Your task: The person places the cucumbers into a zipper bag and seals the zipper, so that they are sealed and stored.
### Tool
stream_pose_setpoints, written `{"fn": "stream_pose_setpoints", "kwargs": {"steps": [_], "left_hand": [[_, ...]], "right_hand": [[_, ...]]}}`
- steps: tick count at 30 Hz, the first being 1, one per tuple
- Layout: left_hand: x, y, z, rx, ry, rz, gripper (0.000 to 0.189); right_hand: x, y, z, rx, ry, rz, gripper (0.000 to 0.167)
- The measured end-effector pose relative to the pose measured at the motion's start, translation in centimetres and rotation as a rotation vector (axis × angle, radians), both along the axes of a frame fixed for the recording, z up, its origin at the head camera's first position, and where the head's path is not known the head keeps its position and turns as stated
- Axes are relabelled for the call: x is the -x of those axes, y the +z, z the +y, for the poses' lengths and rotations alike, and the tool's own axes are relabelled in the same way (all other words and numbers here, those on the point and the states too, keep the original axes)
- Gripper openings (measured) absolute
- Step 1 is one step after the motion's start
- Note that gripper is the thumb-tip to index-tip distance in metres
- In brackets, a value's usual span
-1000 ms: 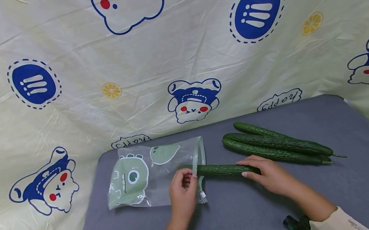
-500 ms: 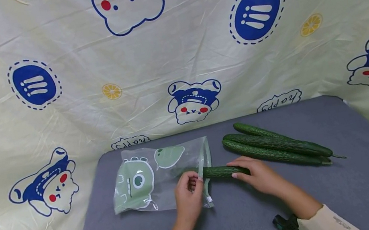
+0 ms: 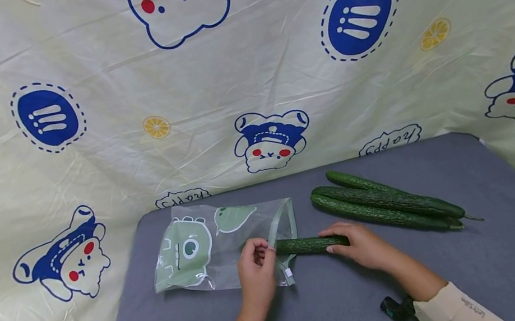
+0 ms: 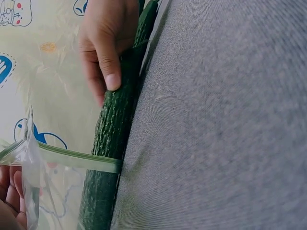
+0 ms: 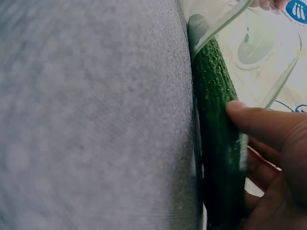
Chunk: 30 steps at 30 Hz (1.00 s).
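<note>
A clear zip bag printed with a green cartoon dinosaur lies flat on the left of the table, its mouth facing right. My left hand pinches the bag's edge at that mouth. A dark green cucumber lies with its left end inside the bag, as the left wrist view also shows where the cucumber passes the zip strip. My right hand grips the part outside the bag, thumb on the near side and fingers over the far side. In the right wrist view, the cucumber's tip shows through the plastic.
Three more cucumbers lie together at the right rear of the grey table. Behind the table hangs a pale cloth with cartoon prints. A small zip slider sits at the bag's near corner.
My right hand has moved left with the cucumber, which reaches further into the bag. The bag shifted right, then slightly back left, with my left hand still pinching its edge.
</note>
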State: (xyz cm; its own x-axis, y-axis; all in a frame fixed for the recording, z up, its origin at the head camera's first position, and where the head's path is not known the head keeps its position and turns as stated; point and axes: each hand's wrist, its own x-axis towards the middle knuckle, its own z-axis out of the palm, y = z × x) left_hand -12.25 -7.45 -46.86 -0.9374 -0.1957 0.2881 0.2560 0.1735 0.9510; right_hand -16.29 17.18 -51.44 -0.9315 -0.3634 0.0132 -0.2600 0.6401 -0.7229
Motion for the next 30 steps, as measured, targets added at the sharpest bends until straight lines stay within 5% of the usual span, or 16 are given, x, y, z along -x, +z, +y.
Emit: {"fn": "stream_pose_setpoints", "kwargs": {"steps": [9,21,30], "left_hand": [[1.4,-2.8,-0.7,-0.036,0.005,-0.011,0.006],[1.6,-3.2,-0.9,-0.063,-0.041,0.009,0.007],[1.5,-3.3,-0.9,-0.092,-0.049,-0.049,0.005]], "right_hand": [[-0.1,0.2,1.2,-0.049,0.006,-0.005,0.043],[-0.5,0.1,1.8,-0.027,-0.053,-0.032,0.046],[-0.2,0.5,-0.1,0.065,-0.067,-0.050,0.046]]}}
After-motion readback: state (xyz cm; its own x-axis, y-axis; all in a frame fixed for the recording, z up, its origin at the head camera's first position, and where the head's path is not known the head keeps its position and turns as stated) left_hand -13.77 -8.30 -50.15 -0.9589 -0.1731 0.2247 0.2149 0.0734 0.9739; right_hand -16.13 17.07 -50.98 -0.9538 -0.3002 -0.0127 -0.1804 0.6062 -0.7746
